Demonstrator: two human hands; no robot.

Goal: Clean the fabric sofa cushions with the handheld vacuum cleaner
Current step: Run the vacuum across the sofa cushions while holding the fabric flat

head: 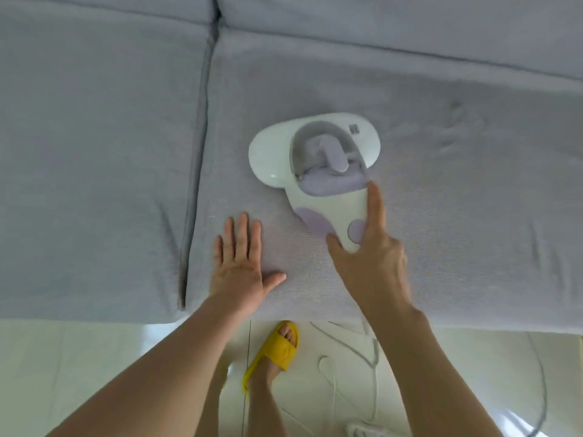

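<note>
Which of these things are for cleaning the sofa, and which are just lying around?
For the job:
vacuum cleaner, held at its handle by the right hand
seat cushion it sits on
left hand, pressed flat on the cushion
cord on the floor, probably the vacuum's

Just there:
yellow slipper, on a foot
floor

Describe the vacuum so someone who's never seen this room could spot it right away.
Find the grey sofa; on its right seat cushion lies the vacuum, gripped by the right hand. It is the only hard, glossy white and lilac thing on the fabric.
</note>
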